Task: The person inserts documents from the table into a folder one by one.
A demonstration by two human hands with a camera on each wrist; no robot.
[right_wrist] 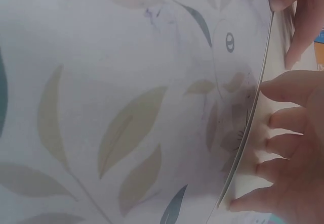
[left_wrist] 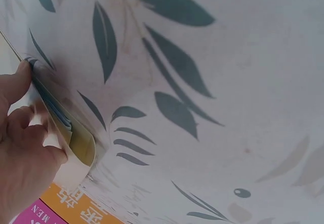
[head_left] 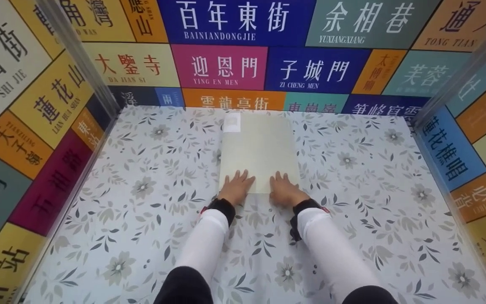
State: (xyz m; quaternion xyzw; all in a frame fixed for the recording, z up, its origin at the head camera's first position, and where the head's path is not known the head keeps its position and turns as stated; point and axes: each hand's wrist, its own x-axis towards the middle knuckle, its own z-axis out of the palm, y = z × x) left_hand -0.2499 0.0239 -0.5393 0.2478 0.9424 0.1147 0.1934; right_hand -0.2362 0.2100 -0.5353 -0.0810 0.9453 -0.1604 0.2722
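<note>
A cream paper folder (head_left: 260, 147) lies flat, with a white label (head_left: 232, 122) at its far left corner. My left hand (head_left: 236, 188) rests on its near left corner, fingers spread over the cover. On the near right corner rests my right hand (head_left: 284, 191), fingers also spread. In the left wrist view, the folder's open side (left_wrist: 83, 150) shows bluish sheets (left_wrist: 56, 114) between its covers, and the left thumb lies at the edge. The right wrist view shows the right fingertips along the folder's near edge, with the left thumb at the far end of that edge.
A white tabletop (head_left: 158, 236) with a leaf and flower print lies under the folder. Panels of colourful Chinese street-name signs (head_left: 220, 67) stand at the back and on both sides. Clear upright strips (head_left: 87, 63) mark the corners.
</note>
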